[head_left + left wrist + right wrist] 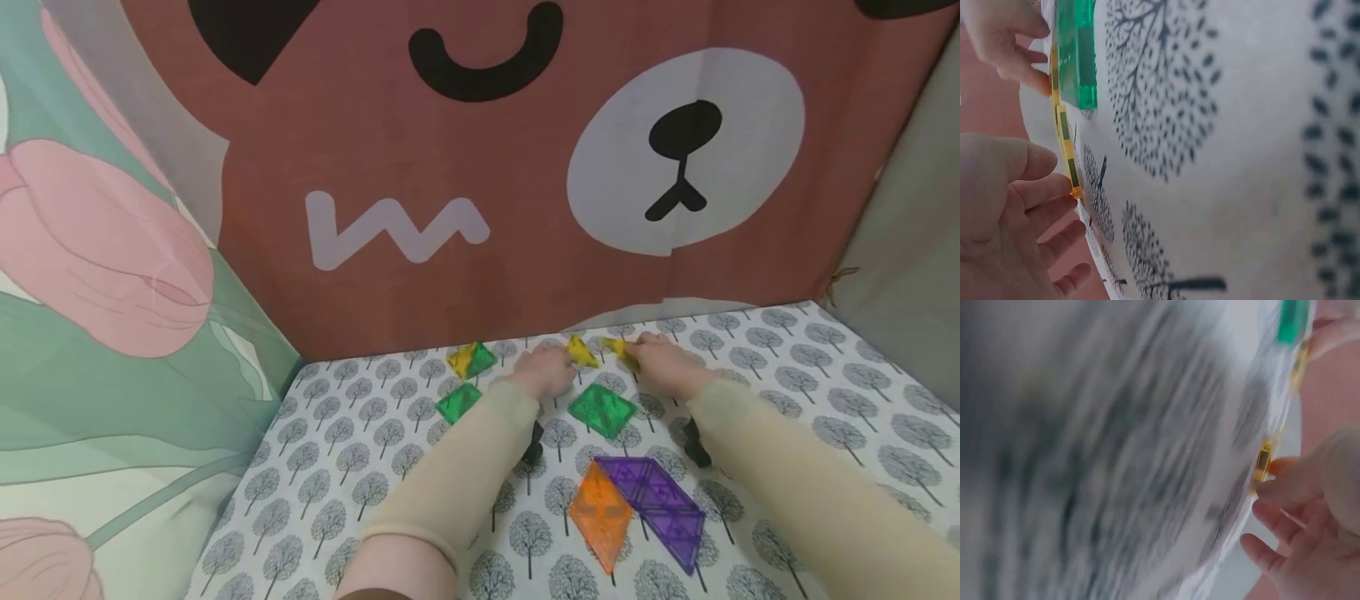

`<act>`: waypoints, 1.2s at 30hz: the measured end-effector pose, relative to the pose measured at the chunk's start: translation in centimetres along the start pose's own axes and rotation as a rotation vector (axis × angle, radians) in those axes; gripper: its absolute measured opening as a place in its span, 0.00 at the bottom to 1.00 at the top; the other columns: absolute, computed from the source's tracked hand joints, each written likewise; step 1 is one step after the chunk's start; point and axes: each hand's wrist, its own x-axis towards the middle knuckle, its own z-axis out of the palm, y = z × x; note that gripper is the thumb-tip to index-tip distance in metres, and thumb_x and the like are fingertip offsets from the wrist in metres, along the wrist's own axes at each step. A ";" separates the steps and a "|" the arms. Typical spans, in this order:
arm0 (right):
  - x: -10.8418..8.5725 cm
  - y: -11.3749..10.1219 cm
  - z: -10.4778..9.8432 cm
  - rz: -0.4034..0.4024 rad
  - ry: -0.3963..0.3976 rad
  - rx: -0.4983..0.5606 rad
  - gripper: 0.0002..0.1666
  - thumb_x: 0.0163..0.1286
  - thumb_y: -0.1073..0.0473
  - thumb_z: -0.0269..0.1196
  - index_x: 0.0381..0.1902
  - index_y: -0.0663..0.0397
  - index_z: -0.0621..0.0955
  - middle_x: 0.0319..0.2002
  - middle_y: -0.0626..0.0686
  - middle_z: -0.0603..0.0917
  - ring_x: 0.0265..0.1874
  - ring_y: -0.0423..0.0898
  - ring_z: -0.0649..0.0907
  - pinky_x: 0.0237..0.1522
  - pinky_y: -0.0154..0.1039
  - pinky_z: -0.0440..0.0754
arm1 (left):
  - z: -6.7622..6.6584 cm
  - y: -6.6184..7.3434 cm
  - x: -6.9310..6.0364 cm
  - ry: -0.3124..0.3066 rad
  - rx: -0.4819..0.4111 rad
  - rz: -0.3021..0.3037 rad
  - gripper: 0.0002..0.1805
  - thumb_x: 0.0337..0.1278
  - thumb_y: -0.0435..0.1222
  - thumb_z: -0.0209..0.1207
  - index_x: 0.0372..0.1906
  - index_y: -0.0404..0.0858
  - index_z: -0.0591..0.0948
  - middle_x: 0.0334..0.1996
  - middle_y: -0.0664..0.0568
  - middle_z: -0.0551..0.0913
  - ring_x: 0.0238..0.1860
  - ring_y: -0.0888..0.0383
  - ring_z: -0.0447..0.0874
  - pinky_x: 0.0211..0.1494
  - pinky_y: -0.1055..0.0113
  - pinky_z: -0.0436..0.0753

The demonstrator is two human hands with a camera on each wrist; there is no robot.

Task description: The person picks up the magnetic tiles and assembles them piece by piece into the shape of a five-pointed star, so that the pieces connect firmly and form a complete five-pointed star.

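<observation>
Near the far edge of the cloth-covered surface, my left hand (pixel 546 370) is beside a yellow triangular magnetic tile (pixel 582 352). In the left wrist view, its index fingertip touches the end of that tile (pixel 1067 147), with the other fingers loosely spread. Just to the right, my right hand (pixel 665 364) pinches a second yellow triangular tile (pixel 619 350) by thumb and index finger. The right wrist view shows this tile (pixel 1264 461) edge-on at the fingertips. A green diamond of tiles (pixel 602 409) lies between the forearms, nearer me than the yellow pieces.
Orange tiles (pixel 600 518) and several purple triangular tiles (pixel 660 504) lie joined at the front. Leftward are a green piece (pixel 458 403) and a yellow-and-green diamond (pixel 472 360). Behind the tree-print cloth (pixel 352 467) stands a brown bear-print fabric wall (pixel 390 308).
</observation>
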 end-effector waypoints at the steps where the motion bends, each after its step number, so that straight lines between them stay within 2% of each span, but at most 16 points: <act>1: 0.2 -0.4 0.1 0.004 0.007 0.018 0.31 0.64 0.76 0.52 0.67 0.71 0.70 0.54 0.69 0.74 0.56 0.67 0.71 0.60 0.62 0.70 | 0.0 0.0 0.0 -0.005 -0.011 0.006 0.23 0.77 0.46 0.43 0.70 0.49 0.72 0.72 0.56 0.66 0.74 0.52 0.57 0.75 0.53 0.55; 3: 0.8 -1.3 0.4 0.016 0.017 0.059 0.30 0.62 0.76 0.53 0.65 0.72 0.71 0.49 0.67 0.75 0.50 0.64 0.72 0.56 0.59 0.72 | 0.1 0.0 0.0 -0.013 -0.023 0.018 0.24 0.78 0.45 0.42 0.72 0.49 0.70 0.72 0.57 0.65 0.74 0.52 0.55 0.75 0.53 0.54; 6: 1.5 -2.6 0.7 0.067 0.014 0.124 0.31 0.61 0.75 0.53 0.64 0.73 0.72 0.49 0.67 0.74 0.50 0.64 0.72 0.56 0.59 0.72 | 0.1 0.0 0.0 -0.015 -0.047 0.026 0.24 0.78 0.45 0.42 0.73 0.50 0.68 0.73 0.58 0.64 0.75 0.52 0.54 0.75 0.54 0.54; 13: 2.4 -3.7 1.3 0.187 -0.067 0.210 0.31 0.68 0.73 0.50 0.70 0.73 0.64 0.65 0.74 0.67 0.63 0.70 0.66 0.64 0.62 0.67 | 0.3 -0.1 0.1 -0.008 -0.085 0.028 0.24 0.78 0.45 0.42 0.74 0.49 0.67 0.74 0.58 0.62 0.75 0.52 0.53 0.76 0.54 0.53; 17: 2.3 -3.8 1.1 0.225 -0.110 0.294 0.33 0.70 0.72 0.48 0.72 0.72 0.59 0.67 0.73 0.65 0.65 0.68 0.66 0.65 0.61 0.67 | 0.3 -0.1 0.0 -0.002 -0.070 0.033 0.25 0.78 0.45 0.42 0.74 0.49 0.67 0.75 0.57 0.60 0.75 0.51 0.53 0.75 0.53 0.53; 21: 1.7 -3.8 0.7 0.171 -0.108 0.293 0.30 0.72 0.71 0.49 0.71 0.69 0.64 0.64 0.72 0.70 0.60 0.66 0.72 0.61 0.60 0.72 | 0.0 -0.1 -0.3 -0.017 -0.036 0.033 0.26 0.78 0.44 0.42 0.76 0.47 0.63 0.76 0.56 0.58 0.76 0.48 0.50 0.75 0.50 0.53; 23: 1.3 -3.7 0.5 0.119 -0.100 0.257 0.29 0.71 0.71 0.51 0.70 0.67 0.67 0.64 0.70 0.71 0.62 0.67 0.71 0.63 0.62 0.69 | -0.2 -0.1 -0.4 -0.021 -0.020 0.024 0.27 0.79 0.44 0.42 0.76 0.47 0.61 0.76 0.56 0.57 0.76 0.48 0.50 0.75 0.50 0.53; 26: 0.6 -3.5 0.3 0.058 -0.093 0.203 0.36 0.64 0.76 0.55 0.71 0.64 0.67 0.69 0.68 0.67 0.66 0.72 0.63 0.65 0.68 0.59 | -0.4 -0.1 -0.5 -0.017 0.002 0.007 0.27 0.79 0.44 0.41 0.77 0.48 0.61 0.76 0.57 0.58 0.76 0.49 0.50 0.75 0.50 0.53; 28: 0.4 -3.4 0.4 0.034 -0.086 0.159 0.39 0.61 0.76 0.57 0.72 0.63 0.66 0.71 0.67 0.63 0.68 0.75 0.57 0.65 0.71 0.53 | -0.4 -0.2 -0.6 -0.014 0.011 0.010 0.27 0.78 0.43 0.40 0.77 0.47 0.61 0.76 0.56 0.58 0.76 0.48 0.50 0.75 0.49 0.53; 32: 0.5 -3.6 0.9 0.031 -0.070 0.085 0.39 0.62 0.73 0.59 0.72 0.65 0.64 0.72 0.68 0.60 0.67 0.77 0.55 0.65 0.71 0.52 | -0.3 -0.3 -0.6 -0.012 -0.003 0.023 0.27 0.77 0.42 0.40 0.77 0.47 0.61 0.76 0.56 0.57 0.76 0.48 0.49 0.75 0.48 0.51; 36: 0.5 -3.8 1.1 0.050 -0.073 0.085 0.39 0.62 0.73 0.58 0.72 0.67 0.64 0.72 0.68 0.60 0.67 0.78 0.54 0.66 0.70 0.50 | -0.2 -0.4 -0.8 -0.019 -0.028 0.022 0.27 0.77 0.41 0.41 0.77 0.47 0.60 0.76 0.56 0.57 0.76 0.47 0.48 0.75 0.48 0.50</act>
